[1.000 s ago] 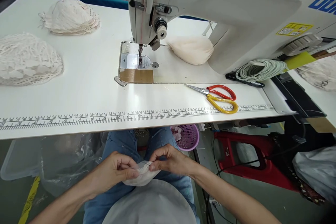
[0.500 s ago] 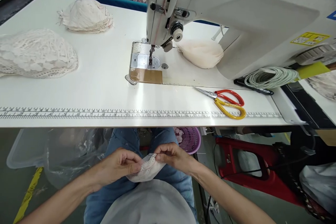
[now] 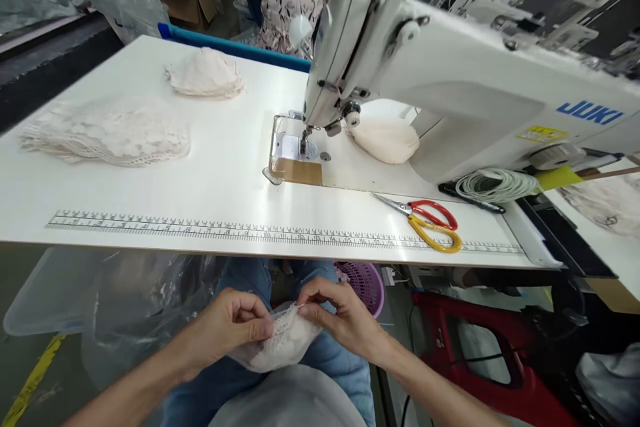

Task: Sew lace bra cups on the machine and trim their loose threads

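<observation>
Compared with half a second ago, the view is tipped upward, so the sewing machine [image 3: 450, 73] sits lower in the frame, and the white lace cloth [image 3: 287, 347] shows larger at the lower centre, over the person's lap. Its left part is pinched between thumb and fingers of the left hand [image 3: 239, 325], while the right hand [image 3: 343, 315] holds the upper edge in a narrow pinch, near the other hand. On the table [image 3: 220, 190], scissors [image 3: 434, 227] lie right of centre, and two piles of cloth [image 3: 130, 133] rest at the upper left.
</observation>
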{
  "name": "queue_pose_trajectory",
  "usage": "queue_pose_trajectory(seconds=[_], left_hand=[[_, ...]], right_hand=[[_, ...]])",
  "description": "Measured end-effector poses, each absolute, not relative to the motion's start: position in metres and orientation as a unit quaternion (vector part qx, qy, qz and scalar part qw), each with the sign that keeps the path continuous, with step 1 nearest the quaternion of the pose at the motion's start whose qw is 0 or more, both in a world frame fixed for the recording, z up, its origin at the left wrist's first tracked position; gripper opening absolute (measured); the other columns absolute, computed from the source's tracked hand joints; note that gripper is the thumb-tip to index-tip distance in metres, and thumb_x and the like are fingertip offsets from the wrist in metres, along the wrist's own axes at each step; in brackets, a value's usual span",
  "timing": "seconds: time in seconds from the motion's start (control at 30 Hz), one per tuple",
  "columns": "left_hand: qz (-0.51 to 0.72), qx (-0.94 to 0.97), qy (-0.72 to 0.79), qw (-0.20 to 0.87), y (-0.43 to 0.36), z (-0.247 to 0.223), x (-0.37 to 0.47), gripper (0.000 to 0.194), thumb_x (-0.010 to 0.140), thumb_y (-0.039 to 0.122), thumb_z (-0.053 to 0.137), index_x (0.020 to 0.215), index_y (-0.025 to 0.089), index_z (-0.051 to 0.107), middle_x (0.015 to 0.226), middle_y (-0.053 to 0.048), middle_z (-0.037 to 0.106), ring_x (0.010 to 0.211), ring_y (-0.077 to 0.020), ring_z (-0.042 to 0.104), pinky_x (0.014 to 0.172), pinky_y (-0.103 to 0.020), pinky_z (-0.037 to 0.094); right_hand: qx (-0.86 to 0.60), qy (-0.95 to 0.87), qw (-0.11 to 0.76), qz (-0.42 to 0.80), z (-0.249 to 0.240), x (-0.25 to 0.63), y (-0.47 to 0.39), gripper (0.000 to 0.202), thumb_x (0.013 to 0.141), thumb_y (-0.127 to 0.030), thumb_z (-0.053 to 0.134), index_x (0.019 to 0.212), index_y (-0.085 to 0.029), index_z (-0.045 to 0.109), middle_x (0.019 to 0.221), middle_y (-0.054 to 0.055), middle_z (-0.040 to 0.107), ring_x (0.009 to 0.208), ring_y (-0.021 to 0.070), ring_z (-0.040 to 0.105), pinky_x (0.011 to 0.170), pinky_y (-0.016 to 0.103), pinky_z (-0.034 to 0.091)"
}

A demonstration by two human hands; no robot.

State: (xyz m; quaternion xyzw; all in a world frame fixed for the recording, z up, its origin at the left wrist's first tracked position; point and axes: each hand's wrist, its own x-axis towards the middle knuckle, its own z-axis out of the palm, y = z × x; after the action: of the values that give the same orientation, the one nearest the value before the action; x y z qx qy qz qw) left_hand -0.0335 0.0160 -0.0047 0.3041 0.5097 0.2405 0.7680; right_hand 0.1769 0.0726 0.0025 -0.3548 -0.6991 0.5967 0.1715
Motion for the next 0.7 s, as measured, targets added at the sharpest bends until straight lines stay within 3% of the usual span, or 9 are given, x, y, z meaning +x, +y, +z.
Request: queue_pose_trajectory(seconds=[0.23, 0.47, 0.57, 0.63, 0.7], left_hand=[[0.398, 0.323, 0.513, 0.688, 0.005, 0.026, -0.074, 0.049, 0.061, 0.06, 0.073, 0.056, 0.016, 0.052, 0.045, 0.006, 0.04, 0.043, -0.0065, 0.031, 0.042, -0.018, 0.023], [0.524, 0.285, 0.558, 0.577, -0.014, 0.044, -0.099, 0.045, 0.069, 0.058, 0.068, 0.059, 0.017, 0.053, 0.048, 0.004, 0.048, 0.042, -0.008, 0.042, 0.041, -0.018, 0.034], [0.546, 0.291, 0.576, 0.534, -0.02, 0.046, -0.096, 0.041, 0.072, 0.054, 0.068, 0.061, 0.016, 0.056, 0.054, 0.002, 0.054, 0.048, -0.0097, 0.049, 0.047, -0.018, 0.041], [0.537, 0.305, 0.577, 0.535, -0.022, 0.043, -0.092, 0.04, 0.075, 0.055, 0.064, 0.063, 0.017, 0.059, 0.057, 0.0, 0.059, 0.05, -0.012, 0.054, 0.049, -0.02, 0.044], [0.523, 0.314, 0.574, 0.546, -0.02, 0.037, -0.088, 0.04, 0.077, 0.056, 0.061, 0.067, 0.017, 0.063, 0.06, -0.003, 0.064, 0.053, -0.0157, 0.059, 0.053, -0.023, 0.049]], right_hand=[[-0.262, -0.807, 0.226, 0.479, 0.071, 0.13, 0.104, 0.013, 0.091, -0.022, 0.048, 0.082, -0.018, 0.055, 0.085, 0.004, 0.06, 0.08, 0.0149, 0.055, 0.073, 0.026, 0.043], [-0.241, -0.847, 0.358, 0.31, 0.131, 0.036, 0.196, 0.01, 0.089, -0.019, 0.048, 0.079, -0.017, 0.051, 0.074, 0.001, 0.054, 0.065, 0.012, 0.051, 0.057, 0.024, 0.041], [-0.201, -0.865, 0.4, 0.227, 0.137, 0.013, 0.208, 0.005, 0.089, -0.02, 0.047, 0.091, -0.017, 0.051, 0.097, 0.008, 0.055, 0.085, 0.0175, 0.055, 0.07, 0.031, 0.047], [-0.178, -0.884, 0.382, 0.201, 0.126, 0.018, 0.187, 0.017, 0.089, -0.024, 0.051, 0.104, -0.017, 0.049, 0.119, 0.014, 0.048, 0.107, 0.0236, 0.049, 0.082, 0.037, 0.047], [-0.157, -0.903, 0.322, 0.238, 0.104, 0.037, 0.148, 0.027, 0.089, -0.031, 0.054, 0.111, -0.019, 0.046, 0.115, 0.013, 0.052, 0.107, 0.0235, 0.05, 0.086, 0.037, 0.046]])
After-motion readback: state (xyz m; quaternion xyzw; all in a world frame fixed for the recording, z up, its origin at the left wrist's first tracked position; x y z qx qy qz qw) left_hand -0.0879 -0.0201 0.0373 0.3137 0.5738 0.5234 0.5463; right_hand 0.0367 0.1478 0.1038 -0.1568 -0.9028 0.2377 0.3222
